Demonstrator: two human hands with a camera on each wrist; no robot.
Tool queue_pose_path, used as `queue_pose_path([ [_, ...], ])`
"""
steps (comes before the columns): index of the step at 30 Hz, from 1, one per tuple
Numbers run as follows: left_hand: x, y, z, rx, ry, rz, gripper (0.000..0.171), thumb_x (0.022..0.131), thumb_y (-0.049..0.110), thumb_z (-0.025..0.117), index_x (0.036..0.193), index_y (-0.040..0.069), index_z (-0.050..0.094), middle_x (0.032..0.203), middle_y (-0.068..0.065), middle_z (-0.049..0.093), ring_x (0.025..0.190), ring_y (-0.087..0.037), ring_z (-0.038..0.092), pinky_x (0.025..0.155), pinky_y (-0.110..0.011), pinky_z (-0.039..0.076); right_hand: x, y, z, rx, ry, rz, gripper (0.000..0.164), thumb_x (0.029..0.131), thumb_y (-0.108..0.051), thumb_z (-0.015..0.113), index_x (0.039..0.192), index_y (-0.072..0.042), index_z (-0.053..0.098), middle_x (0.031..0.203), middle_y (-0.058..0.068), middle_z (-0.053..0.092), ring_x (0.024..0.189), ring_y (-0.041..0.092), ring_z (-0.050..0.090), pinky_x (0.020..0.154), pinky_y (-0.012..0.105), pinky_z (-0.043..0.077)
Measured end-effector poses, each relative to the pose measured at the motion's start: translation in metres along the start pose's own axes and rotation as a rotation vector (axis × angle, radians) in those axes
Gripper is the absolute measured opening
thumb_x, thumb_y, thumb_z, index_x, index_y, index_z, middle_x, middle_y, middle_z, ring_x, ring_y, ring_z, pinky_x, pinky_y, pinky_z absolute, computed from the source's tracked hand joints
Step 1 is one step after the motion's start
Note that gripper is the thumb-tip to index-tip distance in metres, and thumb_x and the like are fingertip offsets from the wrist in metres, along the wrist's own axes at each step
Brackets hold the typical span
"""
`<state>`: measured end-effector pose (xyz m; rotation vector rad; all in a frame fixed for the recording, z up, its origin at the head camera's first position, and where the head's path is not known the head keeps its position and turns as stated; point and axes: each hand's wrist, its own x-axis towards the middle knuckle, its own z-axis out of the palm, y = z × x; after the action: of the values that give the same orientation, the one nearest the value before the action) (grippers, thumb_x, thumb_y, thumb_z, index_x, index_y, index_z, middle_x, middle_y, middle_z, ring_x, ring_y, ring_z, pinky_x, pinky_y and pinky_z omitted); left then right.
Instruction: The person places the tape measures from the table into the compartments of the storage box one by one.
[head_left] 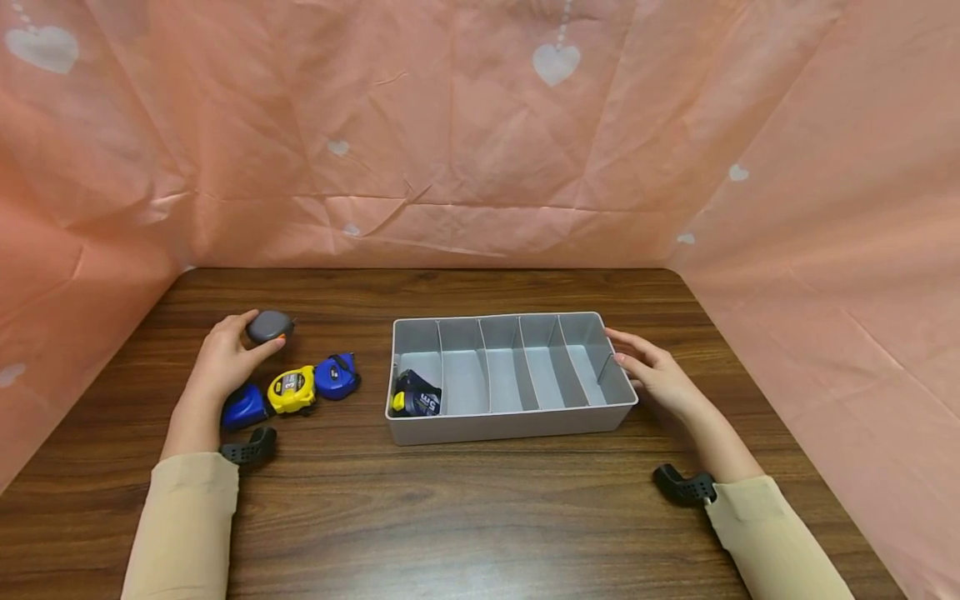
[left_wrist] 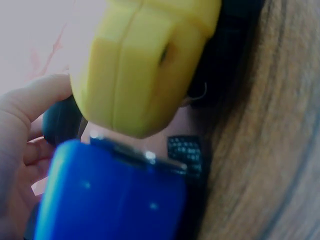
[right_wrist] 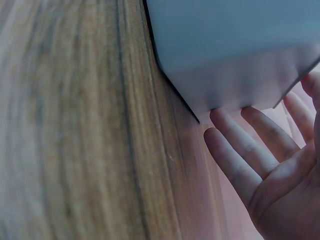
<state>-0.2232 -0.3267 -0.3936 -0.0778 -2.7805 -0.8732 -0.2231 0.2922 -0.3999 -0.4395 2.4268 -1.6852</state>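
Observation:
My left hand (head_left: pixel 217 360) pinches a rounded grey tape measure (head_left: pixel 270 326) between thumb and fingers at the back left of the table. Just in front of it, a blue tape measure (head_left: pixel 243 407), a yellow tape measure (head_left: pixel 291 390) and a second blue tape measure (head_left: pixel 337 377) lie in a row. In the left wrist view the yellow and blue cases hide much of the hand. My right hand (head_left: pixel 658 379) touches the right end of a grey divided tray (head_left: pixel 510 426), fingers fairly straight. The right wrist view shows its fingertips against the end wall (right_wrist: pixel 240 82).
A black tape measure with a yellow part (head_left: pixel 417 395) lies in the tray's leftmost compartment. Thin dividers split the tray into several compartments. Pink cloth (head_left: pixel 450 167) hangs behind and beside the brown wooden table (head_left: pixel 450 508).

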Motion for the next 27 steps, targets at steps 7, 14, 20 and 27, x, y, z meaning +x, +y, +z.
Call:
queue_pose_path([
  [7,0.000,0.004,0.001,-0.008,0.057,0.035,0.072,0.090,0.037,0.067,0.136,-0.012,0.040,0.122,-0.033,0.046,0.097,-0.043,0.043,0.083,-0.059,0.034,0.000,0.000,0.001,0.002,0.004,0.000,0.051,0.101,-0.018,0.050,0.146,-0.001,0.034,0.136,0.033,0.042,0.097,0.007,0.061,0.076,0.030,0.053],
  [14,0.001,0.009,0.002,-0.017,0.108,0.065,0.067,0.088,0.034,0.069,0.133,-0.009,0.045,0.115,-0.029,0.049,0.094,-0.041,0.043,0.079,-0.056,0.033,0.000,0.000,0.001,-0.003,0.007,0.000,0.051,0.101,-0.018,0.050,0.146,-0.001,0.033,0.133,0.034,0.043,0.096,0.006,0.061,0.075,0.030,0.053],
  [20,0.001,0.010,0.003,-0.025,0.139,0.080,0.065,0.085,0.031,0.073,0.131,-0.007,0.048,0.117,-0.028,0.050,0.098,-0.041,0.044,0.082,-0.056,0.033,0.000,0.000,0.001,-0.003,0.006,-0.007,0.051,0.101,-0.018,0.049,0.146,0.000,0.034,0.134,0.034,0.043,0.097,0.006,0.061,0.075,0.030,0.053],
  [27,0.002,0.014,0.004,-0.050,0.199,0.104,0.062,0.081,0.026,0.077,0.128,-0.007,0.052,0.116,-0.027,0.053,0.106,-0.044,0.045,0.086,-0.059,0.034,0.000,0.000,0.001,-0.003,0.004,-0.010,0.051,0.101,-0.018,0.049,0.146,-0.001,0.033,0.135,0.034,0.042,0.097,0.006,0.061,0.075,0.030,0.053],
])
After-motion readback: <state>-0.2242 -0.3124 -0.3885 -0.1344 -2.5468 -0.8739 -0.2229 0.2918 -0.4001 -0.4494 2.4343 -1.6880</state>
